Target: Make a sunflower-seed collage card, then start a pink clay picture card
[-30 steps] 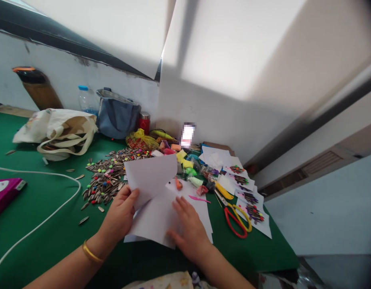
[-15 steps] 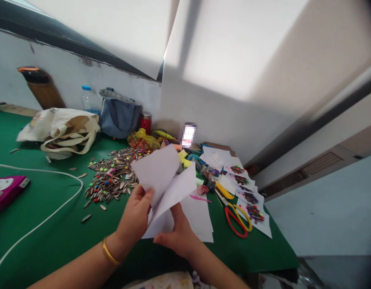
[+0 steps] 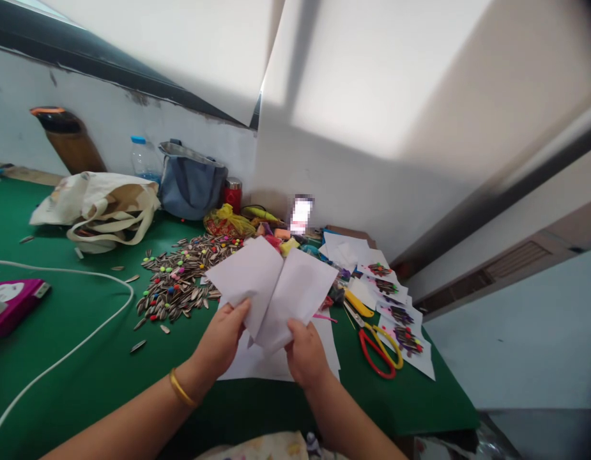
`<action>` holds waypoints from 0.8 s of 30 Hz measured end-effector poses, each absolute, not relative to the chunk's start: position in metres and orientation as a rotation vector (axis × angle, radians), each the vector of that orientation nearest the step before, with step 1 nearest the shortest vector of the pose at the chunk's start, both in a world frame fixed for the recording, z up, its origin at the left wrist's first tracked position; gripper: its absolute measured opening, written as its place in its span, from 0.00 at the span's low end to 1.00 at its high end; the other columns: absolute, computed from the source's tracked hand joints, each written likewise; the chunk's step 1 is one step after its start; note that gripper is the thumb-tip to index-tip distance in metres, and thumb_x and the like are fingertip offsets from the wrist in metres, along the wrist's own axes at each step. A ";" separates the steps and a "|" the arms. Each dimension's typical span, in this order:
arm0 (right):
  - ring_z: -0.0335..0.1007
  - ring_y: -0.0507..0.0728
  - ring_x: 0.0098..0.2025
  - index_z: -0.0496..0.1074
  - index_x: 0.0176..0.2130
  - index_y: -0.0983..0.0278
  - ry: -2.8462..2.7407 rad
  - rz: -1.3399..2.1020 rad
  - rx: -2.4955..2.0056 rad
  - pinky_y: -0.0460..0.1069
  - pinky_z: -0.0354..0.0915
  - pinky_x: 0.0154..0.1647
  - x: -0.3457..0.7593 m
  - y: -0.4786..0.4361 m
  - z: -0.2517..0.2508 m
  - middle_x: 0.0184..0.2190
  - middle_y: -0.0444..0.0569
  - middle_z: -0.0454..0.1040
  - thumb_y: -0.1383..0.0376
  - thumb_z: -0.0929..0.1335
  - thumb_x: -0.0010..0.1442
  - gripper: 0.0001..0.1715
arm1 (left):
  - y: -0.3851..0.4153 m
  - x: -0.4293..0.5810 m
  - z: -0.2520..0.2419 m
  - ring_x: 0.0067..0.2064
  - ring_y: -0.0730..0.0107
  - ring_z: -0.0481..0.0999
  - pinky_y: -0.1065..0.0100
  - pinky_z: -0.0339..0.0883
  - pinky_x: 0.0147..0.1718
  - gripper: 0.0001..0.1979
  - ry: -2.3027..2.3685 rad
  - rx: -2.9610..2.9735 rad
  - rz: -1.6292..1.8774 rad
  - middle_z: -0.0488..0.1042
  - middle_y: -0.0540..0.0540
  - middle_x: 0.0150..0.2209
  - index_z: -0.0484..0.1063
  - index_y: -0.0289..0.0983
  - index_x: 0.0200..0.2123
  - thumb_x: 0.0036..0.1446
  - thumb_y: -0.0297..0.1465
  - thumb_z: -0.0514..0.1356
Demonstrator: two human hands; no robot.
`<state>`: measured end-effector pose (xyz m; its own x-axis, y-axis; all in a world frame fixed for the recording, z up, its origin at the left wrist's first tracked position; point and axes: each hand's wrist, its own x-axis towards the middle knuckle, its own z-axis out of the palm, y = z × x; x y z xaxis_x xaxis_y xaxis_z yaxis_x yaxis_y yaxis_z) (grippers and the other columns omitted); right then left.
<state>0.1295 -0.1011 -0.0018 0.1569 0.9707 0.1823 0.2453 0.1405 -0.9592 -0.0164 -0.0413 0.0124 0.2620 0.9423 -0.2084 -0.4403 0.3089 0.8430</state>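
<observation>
A folded sheet of white paper point(image 3: 295, 291) is held up in front of me, its two halves opened like a V. My left hand point(image 3: 223, 335) pinches the left half near its lower edge, thumb on top. Gripping the right half at its lower right side is my right hand point(image 3: 307, 351), with the thumb on the near face. Below the held sheet, more white paper point(image 3: 324, 361) lies flat on the green table. Left of it spreads a heap of striped sunflower seeds point(image 3: 180, 281) mixed with small coloured pieces.
To the right lie red-and-yellow-handled scissors point(image 3: 379, 348), a yellow cutter point(image 3: 358, 303) and several decorated paper sheets point(image 3: 422, 361). A phone point(image 3: 301, 215), blue bag point(image 3: 192, 182) and cream tote point(image 3: 96, 198) stand behind. A white cable point(image 3: 127, 300) crosses the left side near a magenta box point(image 3: 17, 306).
My right hand has closed on the right half of the paper; before, it was open beneath it. The two halves have spread wider apart and now face me more.
</observation>
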 end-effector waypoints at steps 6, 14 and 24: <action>0.77 0.62 0.41 0.71 0.50 0.61 -0.838 1.214 -1.176 0.56 0.75 0.40 0.143 -0.097 0.002 0.40 0.53 0.79 0.59 0.60 0.60 0.21 | -0.028 -0.029 0.020 0.41 0.57 0.82 0.60 0.77 0.43 0.19 0.702 0.464 0.916 0.81 0.40 0.42 0.71 0.34 0.52 0.57 0.29 0.63; 0.76 0.63 0.48 0.73 0.45 0.63 -0.608 1.320 -1.000 0.57 0.71 0.50 0.156 -0.103 0.000 0.43 0.52 0.79 0.63 0.65 0.56 0.17 | -0.019 -0.042 0.025 0.35 0.57 0.83 0.58 0.79 0.38 0.20 0.772 0.311 0.865 0.82 0.40 0.38 0.69 0.33 0.56 0.60 0.28 0.59; 0.76 0.62 0.46 0.64 0.61 0.62 -1.195 1.123 -1.433 0.55 0.72 0.43 0.204 -0.114 -0.003 0.51 0.52 0.76 0.70 0.68 0.49 0.39 | -0.010 -0.069 0.035 0.36 0.60 0.83 0.62 0.79 0.36 0.22 0.697 0.567 1.028 0.81 0.43 0.43 0.72 0.37 0.52 0.53 0.23 0.64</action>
<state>0.2038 -0.1137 -0.0026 0.1096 0.9906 -0.0822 0.1435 -0.0976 -0.9848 -0.0690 -0.0101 0.0345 0.3415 0.9057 -0.2513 -0.5681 0.4119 0.7125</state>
